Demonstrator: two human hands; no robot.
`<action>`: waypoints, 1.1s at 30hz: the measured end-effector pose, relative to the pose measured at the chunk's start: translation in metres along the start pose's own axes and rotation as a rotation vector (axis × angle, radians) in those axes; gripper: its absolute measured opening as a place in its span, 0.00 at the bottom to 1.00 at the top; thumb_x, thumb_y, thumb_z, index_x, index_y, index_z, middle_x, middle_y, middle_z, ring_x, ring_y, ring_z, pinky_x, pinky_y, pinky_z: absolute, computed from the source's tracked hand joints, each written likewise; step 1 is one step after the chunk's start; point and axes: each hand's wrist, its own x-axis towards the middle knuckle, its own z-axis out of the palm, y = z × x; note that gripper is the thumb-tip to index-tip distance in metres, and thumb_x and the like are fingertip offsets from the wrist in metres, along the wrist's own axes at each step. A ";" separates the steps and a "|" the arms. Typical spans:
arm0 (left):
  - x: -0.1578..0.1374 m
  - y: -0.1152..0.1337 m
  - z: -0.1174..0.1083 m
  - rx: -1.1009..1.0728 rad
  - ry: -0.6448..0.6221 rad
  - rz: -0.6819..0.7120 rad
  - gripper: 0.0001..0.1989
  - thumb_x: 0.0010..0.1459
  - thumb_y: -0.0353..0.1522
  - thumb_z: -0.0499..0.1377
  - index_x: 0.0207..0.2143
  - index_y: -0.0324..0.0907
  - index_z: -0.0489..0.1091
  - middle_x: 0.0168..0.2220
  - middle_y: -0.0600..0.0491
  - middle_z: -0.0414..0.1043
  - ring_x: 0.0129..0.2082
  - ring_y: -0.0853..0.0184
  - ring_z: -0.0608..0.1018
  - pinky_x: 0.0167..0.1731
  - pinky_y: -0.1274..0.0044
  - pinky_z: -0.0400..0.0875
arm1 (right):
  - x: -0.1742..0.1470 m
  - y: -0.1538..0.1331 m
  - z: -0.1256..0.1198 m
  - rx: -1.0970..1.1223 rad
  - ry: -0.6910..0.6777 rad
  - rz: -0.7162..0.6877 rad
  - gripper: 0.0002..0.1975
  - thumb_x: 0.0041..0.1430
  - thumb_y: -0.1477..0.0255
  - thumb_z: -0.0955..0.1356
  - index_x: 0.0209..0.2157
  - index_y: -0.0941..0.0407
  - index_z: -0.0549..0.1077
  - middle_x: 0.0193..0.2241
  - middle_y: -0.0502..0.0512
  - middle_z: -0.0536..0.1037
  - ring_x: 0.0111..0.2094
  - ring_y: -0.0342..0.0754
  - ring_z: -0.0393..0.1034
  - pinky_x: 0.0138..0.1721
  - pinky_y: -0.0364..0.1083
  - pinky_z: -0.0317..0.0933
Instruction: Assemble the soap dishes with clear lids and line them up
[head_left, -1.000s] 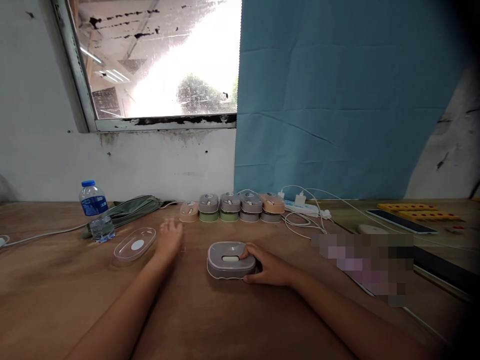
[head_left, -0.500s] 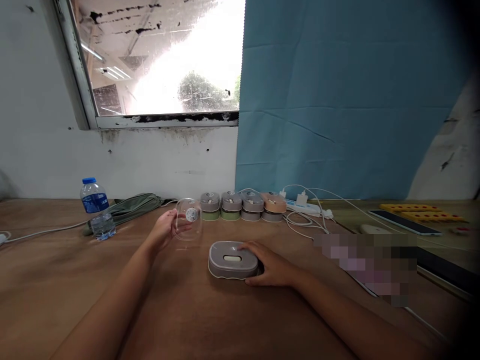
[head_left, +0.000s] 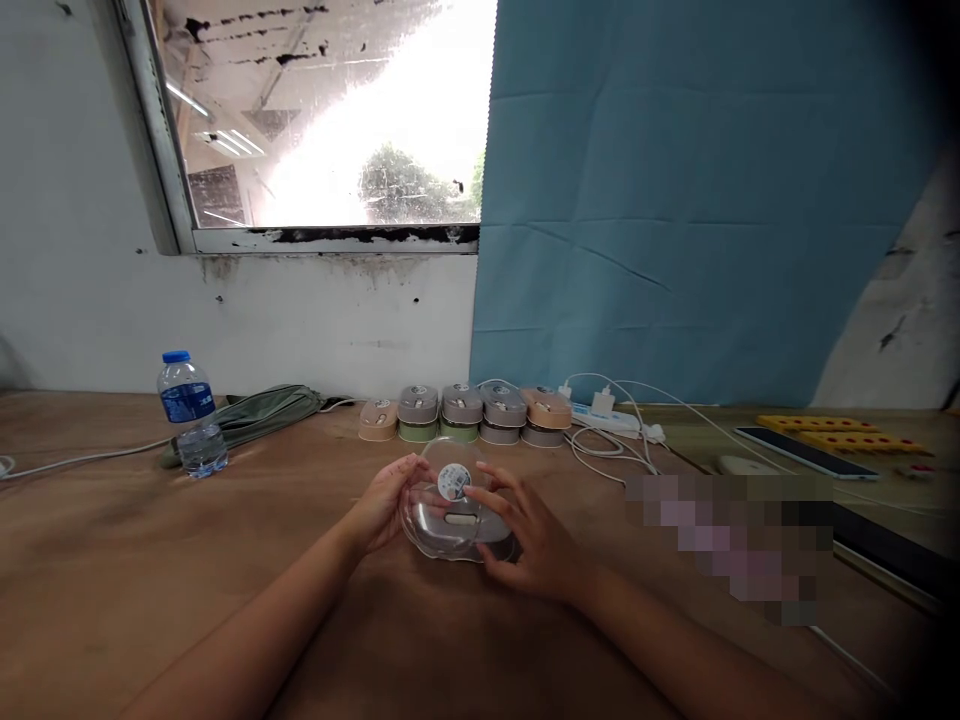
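Note:
My left hand (head_left: 388, 503) is closed on the left edge of a clear plastic cover (head_left: 442, 457), which it holds up, tilted. A round white printed sticker (head_left: 454, 482) is on the cover. My right hand (head_left: 529, 530) is at the cover's right side, fingers apart and curved, a fingertip over the sticker's edge. Whether its thumb presses on the cover I cannot tell. Behind the cover, a grey oval box (head_left: 496, 535) with a pale slot in its top lies on the table, partly seen through the plastic and partly hidden by my right fingers.
Several small grey, green and peach boxes (head_left: 461, 404) line the wall, some stacked. A water bottle (head_left: 191, 415) and a folded green umbrella-like bundle (head_left: 270, 412) are at the left. A power strip (head_left: 611, 420) with white cables, a phone (head_left: 806, 452) and yellow racks (head_left: 862, 437) are at the right.
My left hand has brought the clear cover right and nearer, in front of the grey box. My right hand has left the box and come to the cover. A small peach box is uncovered behind.

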 end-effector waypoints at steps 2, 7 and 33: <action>0.001 -0.002 -0.004 0.023 -0.020 -0.043 0.12 0.54 0.37 0.54 0.35 0.37 0.64 0.28 0.53 0.70 0.22 0.68 0.76 0.19 0.79 0.71 | -0.002 0.002 0.001 -0.028 0.030 0.000 0.27 0.48 0.75 0.64 0.51 0.50 0.58 0.52 0.59 0.55 0.48 0.54 0.58 0.47 0.54 0.58; 0.002 -0.004 -0.013 0.086 -0.112 -0.079 0.17 0.55 0.38 0.53 0.44 0.37 0.64 0.26 0.53 0.69 0.20 0.68 0.75 0.15 0.80 0.69 | -0.003 0.007 0.001 -0.049 0.067 -0.026 0.23 0.47 0.75 0.64 0.48 0.51 0.61 0.50 0.59 0.58 0.48 0.55 0.58 0.47 0.55 0.57; -0.002 -0.001 -0.010 0.078 -0.009 0.152 0.26 0.44 0.37 0.63 0.46 0.39 0.61 0.27 0.55 0.69 0.28 0.72 0.72 0.35 0.77 0.65 | -0.006 0.026 0.006 -0.097 0.206 0.002 0.21 0.60 0.75 0.59 0.55 0.51 0.54 0.46 0.57 0.68 0.47 0.49 0.63 0.47 0.51 0.62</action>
